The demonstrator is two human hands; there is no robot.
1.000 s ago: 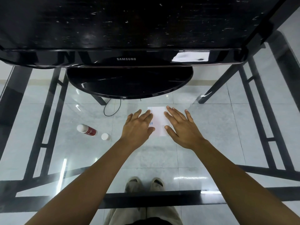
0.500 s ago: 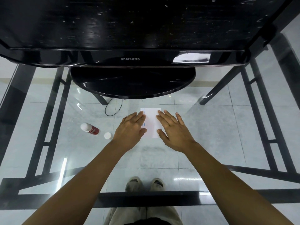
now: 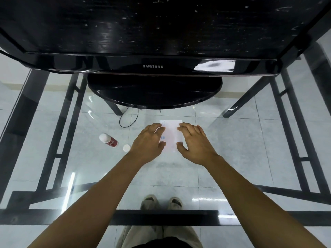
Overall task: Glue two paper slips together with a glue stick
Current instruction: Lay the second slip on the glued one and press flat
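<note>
Paper slips (image 3: 171, 134) under wide left grip (image 3: 148, 141) and right grip (image 3: 195, 142), near SAMSUNG monitor (image 3: 125, 63)

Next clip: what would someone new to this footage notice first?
At centre, the left hand and right hand rest on the side edges of a white paper lying on a glass table. A big black Samsung monitor fills the top of the view. Left of the hands lie a red glue stick and a small white cap beside it.
</note>
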